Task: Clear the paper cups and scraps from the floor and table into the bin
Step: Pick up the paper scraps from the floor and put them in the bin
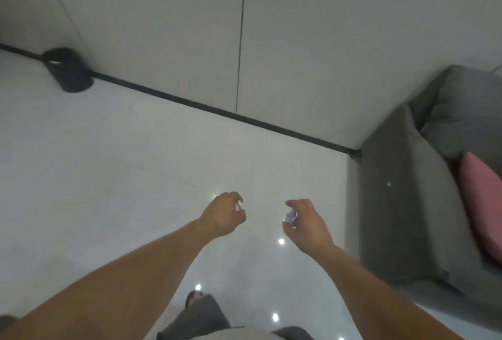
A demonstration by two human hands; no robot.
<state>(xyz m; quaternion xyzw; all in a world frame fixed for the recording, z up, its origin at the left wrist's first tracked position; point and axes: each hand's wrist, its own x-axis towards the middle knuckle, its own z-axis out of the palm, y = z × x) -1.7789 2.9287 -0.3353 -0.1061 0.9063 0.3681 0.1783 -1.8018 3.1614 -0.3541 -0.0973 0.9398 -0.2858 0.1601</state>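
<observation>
Loosely, my right hand curls round a crumpled scrap, while my left hand pinches a smaller white scrap at its fingertips. Both scraps are well apart from the bin, which stands against the wall; I am to its right. With grips this light, either scrap could slip on the way over and land short of the bin.

Glossy floor; matt cloth sofa; crumpled paper scrap.
</observation>
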